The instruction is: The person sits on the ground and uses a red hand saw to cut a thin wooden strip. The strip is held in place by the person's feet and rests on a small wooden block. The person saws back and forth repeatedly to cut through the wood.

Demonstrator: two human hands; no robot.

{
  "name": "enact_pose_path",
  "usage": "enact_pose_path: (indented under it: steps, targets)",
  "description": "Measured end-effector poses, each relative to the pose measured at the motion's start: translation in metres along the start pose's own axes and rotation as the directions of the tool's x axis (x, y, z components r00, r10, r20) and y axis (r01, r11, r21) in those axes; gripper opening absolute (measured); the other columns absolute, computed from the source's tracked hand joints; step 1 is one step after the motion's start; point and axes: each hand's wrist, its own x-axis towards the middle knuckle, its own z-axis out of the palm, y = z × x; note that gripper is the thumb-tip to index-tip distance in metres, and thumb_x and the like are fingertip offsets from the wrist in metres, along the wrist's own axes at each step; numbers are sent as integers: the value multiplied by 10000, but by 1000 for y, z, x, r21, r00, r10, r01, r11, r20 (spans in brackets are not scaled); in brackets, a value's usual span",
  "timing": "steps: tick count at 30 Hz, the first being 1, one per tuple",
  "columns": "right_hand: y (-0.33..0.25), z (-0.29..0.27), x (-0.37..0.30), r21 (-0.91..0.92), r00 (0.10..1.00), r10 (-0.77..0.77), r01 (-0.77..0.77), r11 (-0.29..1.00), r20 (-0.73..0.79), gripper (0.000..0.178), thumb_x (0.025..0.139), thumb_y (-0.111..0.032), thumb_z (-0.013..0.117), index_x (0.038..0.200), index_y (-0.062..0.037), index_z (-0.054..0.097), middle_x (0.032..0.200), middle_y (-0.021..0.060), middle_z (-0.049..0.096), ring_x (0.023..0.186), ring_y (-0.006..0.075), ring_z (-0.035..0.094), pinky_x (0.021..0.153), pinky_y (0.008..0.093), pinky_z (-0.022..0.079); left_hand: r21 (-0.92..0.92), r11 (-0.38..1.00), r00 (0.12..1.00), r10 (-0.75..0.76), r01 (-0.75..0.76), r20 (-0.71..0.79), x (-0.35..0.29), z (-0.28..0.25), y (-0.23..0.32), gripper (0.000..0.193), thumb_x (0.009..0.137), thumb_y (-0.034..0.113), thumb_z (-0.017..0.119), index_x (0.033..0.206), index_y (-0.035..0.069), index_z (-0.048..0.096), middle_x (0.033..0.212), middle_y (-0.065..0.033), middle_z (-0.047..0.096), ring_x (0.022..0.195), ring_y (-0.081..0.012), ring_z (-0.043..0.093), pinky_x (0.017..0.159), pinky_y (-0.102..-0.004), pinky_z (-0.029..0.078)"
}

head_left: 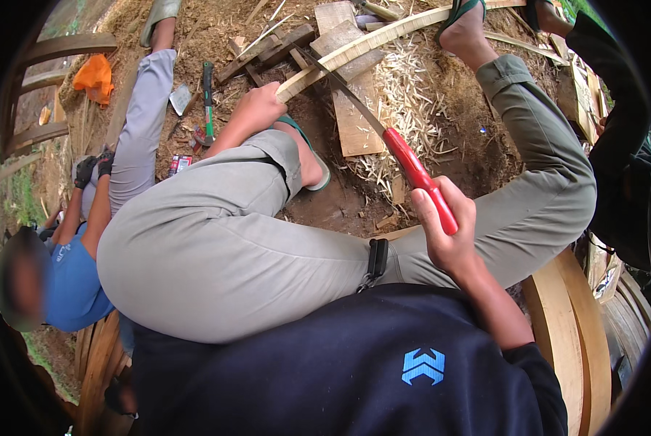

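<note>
My right hand [447, 225] is wrapped round the red handle of a hand saw [407, 156]. The saw's long, narrow, dark blade points up and to the left. It lies across a long curved strip of pale wood [351, 49], close to the strip's near end. Fine lines run across the strip at short intervals. My left hand [256, 110] is closed on that near end, beside my left knee. Beneath the strip lie wooden boards [358, 120]. The far part of the strip passes by my right foot.
A hammer [208, 102] with a green and black handle lies left of my left hand. Pale shavings [416, 109] cover the ground. Left sits a co-worker in a blue shirt [78, 283] and dark gloves. An orange bag [95, 78] lies beyond. Curved planks [569, 334] are at the right.
</note>
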Motion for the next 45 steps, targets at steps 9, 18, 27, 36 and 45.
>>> enact_pose_path:
  steps: [9,18,27,36,45]
  targets:
    - [-15,-12,5,-40,997,68,-67,997,34,158,990,-121,660,913,15,634,614,20,551,535,60,489,507,262,371,5,1000,1000,21,-21,9,-3,-1,1,280,808,205,649,1050,64,633,958,-252,706,938,-458,677,815,-534,524]
    - [-5,-22,26,-100,996,-85,86,991,18,141,946,-72,663,849,23,627,574,10,536,496,56,484,474,255,346,10,998,998,-56,55,40,1,-3,-1,297,828,225,630,1085,76,642,1004,-247,719,988,-458,680,856,-548,525]
    - [-31,-7,12,-119,999,38,-36,992,17,155,961,-99,688,869,3,616,579,15,537,495,72,491,473,277,356,65,993,989,109,-103,-104,2,11,-14,203,831,184,649,993,67,613,767,-204,701,580,-329,710,602,-460,570]
    - [-44,-61,-51,-172,986,160,-167,971,-54,289,945,-250,631,849,23,636,629,87,632,534,157,585,542,296,439,18,1000,1000,2,-2,0,7,3,-5,277,827,243,632,1053,83,647,996,-241,716,990,-453,677,852,-547,526]
    - [-64,-54,-42,-219,994,106,-109,970,-24,252,946,-201,651,884,43,632,672,92,616,564,123,541,562,291,429,1,997,996,78,-78,-47,16,8,-12,271,806,219,644,1035,75,641,943,-228,707,916,-450,676,785,-519,516]
